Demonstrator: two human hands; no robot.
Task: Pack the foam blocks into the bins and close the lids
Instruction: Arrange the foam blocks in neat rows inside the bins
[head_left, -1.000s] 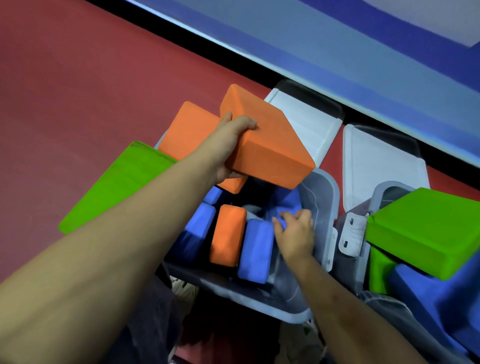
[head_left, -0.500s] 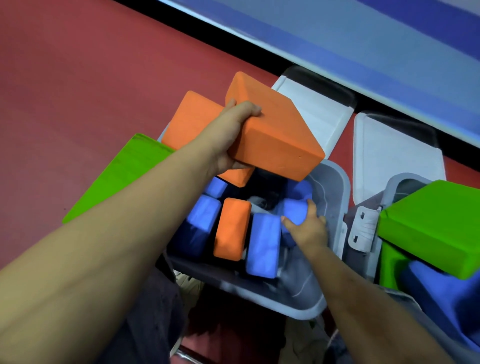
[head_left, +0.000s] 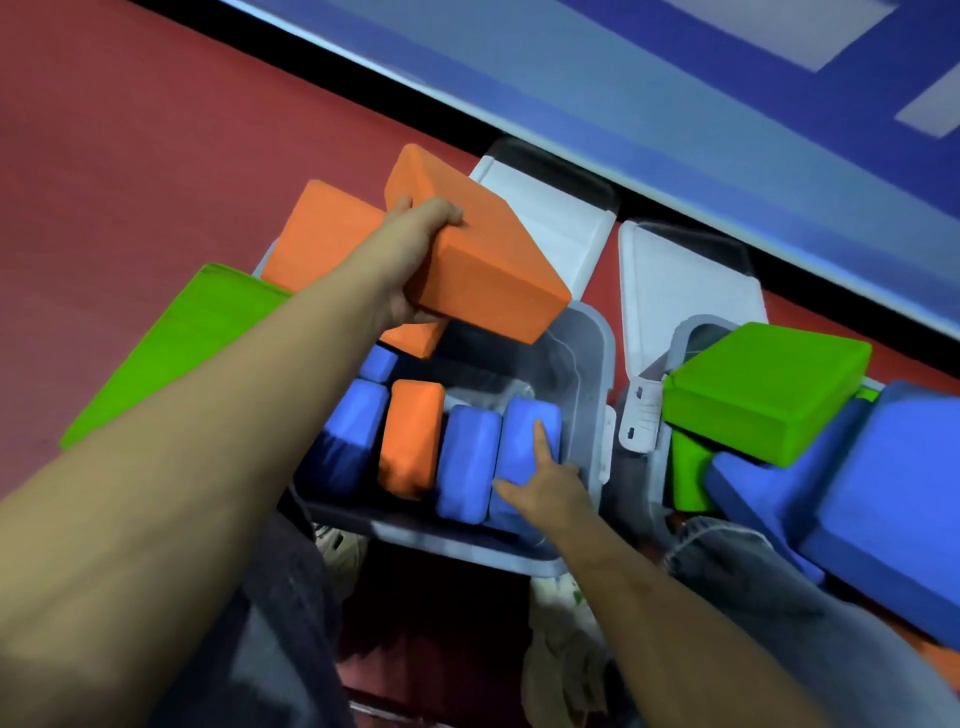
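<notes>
- While the left hand (head_left: 410, 260) grips an orange foam block (head_left: 483, 270) above the left bin (head_left: 597, 374), packing is under way.
- Right hand (head_left: 540, 483), fingers spread, presses the rightmost blue block (head_left: 524, 441) upright.
- Next, I judge, the orange block needs the free gap behind.

Likely gym or playroom: red floor (head_left: 130, 156), blue-striped wall (head_left: 675, 93), foam blocks (head_left: 769, 384), plastic bins (head_left: 592, 364).

Clear plastic bin (head_left: 592, 364) sits on the red floor (head_left: 130, 156) before me; four foam blocks stand on edge in it, side by side. My left hand (head_left: 410, 260) holds a large orange foam block (head_left: 483, 260) above it. A second bin (head_left: 649, 441) stands just right, a green foam block (head_left: 763, 389) on top. Two white lids (head_left: 675, 280) lie behind.
</notes>
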